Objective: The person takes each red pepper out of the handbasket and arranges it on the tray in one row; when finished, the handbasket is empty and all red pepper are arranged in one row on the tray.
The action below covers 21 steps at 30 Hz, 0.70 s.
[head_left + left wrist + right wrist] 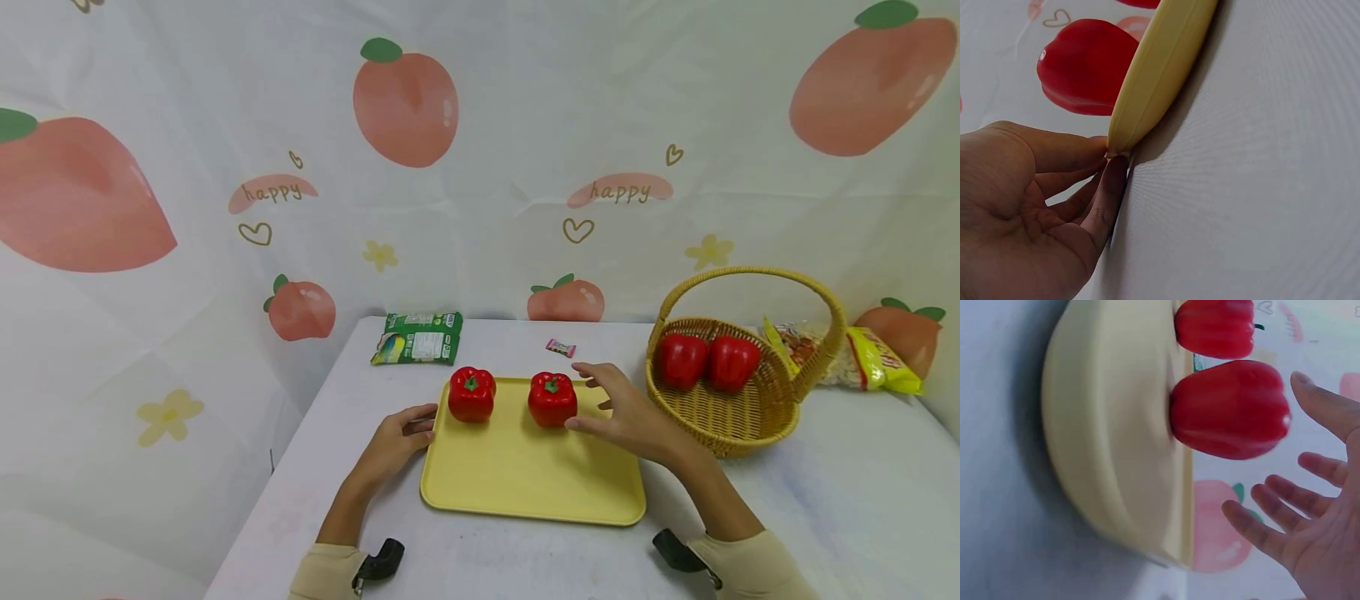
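Plainly, a left pepper [472, 397] and a right pepper [552, 404] are borne on a yellow tray [525, 475].
The tray's left rim is pinched between the thumb and fingers of the left hand [399, 442], while the right hand [633, 419] is held with fingers spread just beside the right pepper (a slim gap is shown in the right wrist view). The left pepper is set close to the far left corner, the right one near the far rim; room is left between them, and a wide bare stretch is left towards the near rim. The right side is narrowed by a wicker basket [723, 418] near the far right corner. Both peppers are seated upright, coloured glossy red, gently lobed and topped with green.
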Tool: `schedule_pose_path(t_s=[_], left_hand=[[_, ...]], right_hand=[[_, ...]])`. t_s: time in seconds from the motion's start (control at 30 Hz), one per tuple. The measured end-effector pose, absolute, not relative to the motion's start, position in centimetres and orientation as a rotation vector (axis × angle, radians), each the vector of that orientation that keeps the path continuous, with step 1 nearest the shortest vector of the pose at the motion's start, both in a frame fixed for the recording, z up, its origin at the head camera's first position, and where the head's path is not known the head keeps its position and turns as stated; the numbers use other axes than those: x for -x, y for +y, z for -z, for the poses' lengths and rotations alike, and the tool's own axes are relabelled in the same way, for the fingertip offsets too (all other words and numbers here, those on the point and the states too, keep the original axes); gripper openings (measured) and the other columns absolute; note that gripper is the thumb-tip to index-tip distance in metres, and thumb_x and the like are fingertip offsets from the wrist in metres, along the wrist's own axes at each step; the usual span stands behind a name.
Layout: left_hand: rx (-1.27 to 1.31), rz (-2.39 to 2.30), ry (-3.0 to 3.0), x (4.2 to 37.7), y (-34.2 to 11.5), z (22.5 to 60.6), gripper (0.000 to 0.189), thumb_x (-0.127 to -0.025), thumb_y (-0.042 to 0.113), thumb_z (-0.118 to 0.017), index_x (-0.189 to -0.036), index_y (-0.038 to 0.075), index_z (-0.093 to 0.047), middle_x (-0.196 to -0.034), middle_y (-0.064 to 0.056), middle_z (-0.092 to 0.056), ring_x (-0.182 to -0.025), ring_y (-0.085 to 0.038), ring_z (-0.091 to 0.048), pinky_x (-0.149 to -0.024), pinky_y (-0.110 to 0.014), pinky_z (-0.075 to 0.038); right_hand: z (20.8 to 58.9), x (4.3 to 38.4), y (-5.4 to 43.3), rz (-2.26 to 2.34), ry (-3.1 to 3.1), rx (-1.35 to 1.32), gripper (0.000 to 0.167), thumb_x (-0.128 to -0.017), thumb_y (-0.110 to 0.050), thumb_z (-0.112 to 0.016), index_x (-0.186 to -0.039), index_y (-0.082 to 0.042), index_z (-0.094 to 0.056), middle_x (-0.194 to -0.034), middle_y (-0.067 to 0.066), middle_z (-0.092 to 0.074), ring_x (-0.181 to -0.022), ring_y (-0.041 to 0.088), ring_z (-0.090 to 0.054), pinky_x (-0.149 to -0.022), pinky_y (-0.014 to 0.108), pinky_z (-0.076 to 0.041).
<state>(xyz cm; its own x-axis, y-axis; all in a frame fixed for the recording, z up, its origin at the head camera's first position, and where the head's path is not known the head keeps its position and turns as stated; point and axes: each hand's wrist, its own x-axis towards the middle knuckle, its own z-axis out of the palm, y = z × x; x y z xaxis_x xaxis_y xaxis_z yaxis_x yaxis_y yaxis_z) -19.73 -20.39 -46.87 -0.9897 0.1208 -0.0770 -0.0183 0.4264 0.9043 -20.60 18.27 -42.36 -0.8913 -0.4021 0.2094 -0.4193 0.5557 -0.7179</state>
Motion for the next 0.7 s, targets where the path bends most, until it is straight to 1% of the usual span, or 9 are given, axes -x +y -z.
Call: schedule_pose_path(t_s=[0.17,0.27,0.37,0.43,0.5,0.57,0.63,0.7], left_hand=[[-0.085,-1.612,2.543,19.6,-20.3,46.8,0.045,-0.101,0.002,-0.065,-0.146,0.001,-0.062,-0.141,-0.015,-0.068,-0.127,-0.030,-0.068,-0.109,-0.047,-0.055],[-0.089,-1.610,2.546,19.6,-20.4,46.8,0.045,-0.101,0.002,-0.065,-0.146,0.001,-0.062,-0.141,-0.016,-0.068,-0.127,-0.031,-0.067,-0.109,-0.047,-0.055],[-0.096,-1.610,2.545,19.7,-20.4,46.8,0.046,-0.101,0.002,-0.065,-0.146,0.000,-0.061,-0.142,-0.017,-0.067,-0.128,-0.032,-0.067,-0.109,-0.046,-0.055],[-0.101,-1.600,2.551,19.8,-20.4,46.9,0.046,-0.101,0.002,-0.065,-0.147,0.000,-0.061,-0.143,-0.016,-0.067,-0.127,-0.031,-0.067,-0.108,-0.044,-0.056],[-0.093,-1.593,2.554,19.8,-20.5,46.9,0.046,-0.101,0.002,-0.065,-0.147,0.001,-0.061,-0.143,-0.016,-0.067,-0.127,-0.030,-0.067,-0.108,-0.042,-0.056],[-0.099,-1.583,2.563,19.9,-20.5,47.0,0.046,-0.101,0.002,-0.065,-0.147,0.001,-0.061,-0.143,-0.016,-0.067,-0.127,-0.030,-0.068,-0.107,-0.041,-0.056],[-0.090,-1.585,2.558,19.8,-20.5,47.0,0.046,-0.101,0.002,-0.065,-0.147,0.002,-0.061,-0.143,-0.015,-0.067,-0.127,-0.030,-0.067,-0.108,-0.041,-0.056],[-0.096,-1.586,2.556,19.8,-20.5,47.0,0.046,-0.101,0.002,-0.064,-0.147,0.001,-0.061,-0.143,-0.016,-0.066,-0.128,-0.031,-0.067,-0.108,-0.043,-0.056]], right_hand=[[41.2,19.3,20.0,-1.144,-2.720,-0.731,0.075,-0.093,-0.036,-0.083,-0.154,-0.009,-0.050,-0.146,0.014,-0.058,-0.130,0.039,-0.059,-0.094,0.052,-0.062],[40.5,18.4,21.1,-1.066,-2.694,-0.711,0.071,-0.092,-0.033,-0.084,-0.152,-0.010,-0.053,-0.142,0.012,-0.062,-0.126,0.034,-0.061,-0.091,0.051,-0.063],[40.0,17.6,22.4,-0.995,-2.628,-0.716,0.069,-0.090,-0.026,-0.086,-0.149,-0.009,-0.056,-0.137,0.010,-0.064,-0.120,0.027,-0.062,-0.088,0.041,-0.064],[39.6,17.1,23.3,-0.961,-2.585,-0.721,0.068,-0.088,-0.021,-0.087,-0.148,-0.008,-0.056,-0.136,0.009,-0.065,-0.117,0.025,-0.062,-0.090,0.029,-0.062],[39.3,16.8,24.2,-0.944,-2.559,-0.717,0.069,-0.087,-0.017,-0.088,-0.148,-0.008,-0.056,-0.136,0.010,-0.065,-0.117,0.024,-0.061,-0.093,0.013,-0.055],[38.9,16.4,25.1,-0.927,-2.549,-0.697,0.069,-0.087,-0.016,-0.088,-0.148,-0.007,-0.056,-0.137,0.010,-0.065,-0.119,0.022,-0.059,-0.096,0.003,-0.046],[38.7,16.3,26.0,-0.922,-2.545,-0.675,0.070,-0.087,-0.016,-0.088,-0.148,-0.007,-0.056,-0.136,0.011,-0.065,-0.120,0.015,-0.058,-0.096,-0.002,-0.040],[38.5,16.2,26.7,-0.931,-2.543,-0.654,0.070,-0.087,-0.015,-0.088,-0.148,-0.007,-0.056,-0.136,0.012,-0.065,-0.122,0.005,-0.056,-0.094,-0.003,-0.040]])
